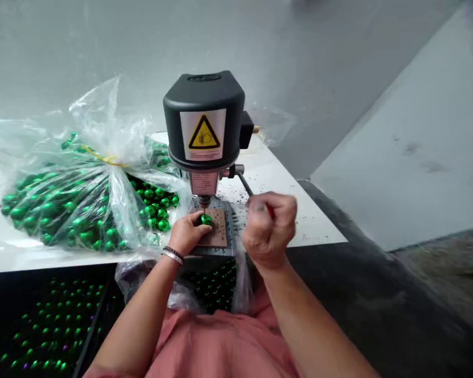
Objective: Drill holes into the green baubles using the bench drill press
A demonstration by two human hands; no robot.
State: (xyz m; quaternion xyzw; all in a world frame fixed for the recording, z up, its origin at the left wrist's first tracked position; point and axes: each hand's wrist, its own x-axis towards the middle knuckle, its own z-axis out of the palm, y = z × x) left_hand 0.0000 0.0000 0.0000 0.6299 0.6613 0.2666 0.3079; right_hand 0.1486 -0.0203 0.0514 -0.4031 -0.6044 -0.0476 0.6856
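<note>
Left hand (187,231) pinches a green ball (206,219); right hand (268,226), raised higher, grips a lever (245,185).

Left hand (187,232) pinches low; right hand (270,227) grips, fist raised.

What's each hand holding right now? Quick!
Left hand: closed around a shiny green ball, holding it under the drill.
Right hand: closed on the drill's lever.

Yellow warning triangle (204,132) on the drill press (204,100); its small print seems unreadable.
</note>
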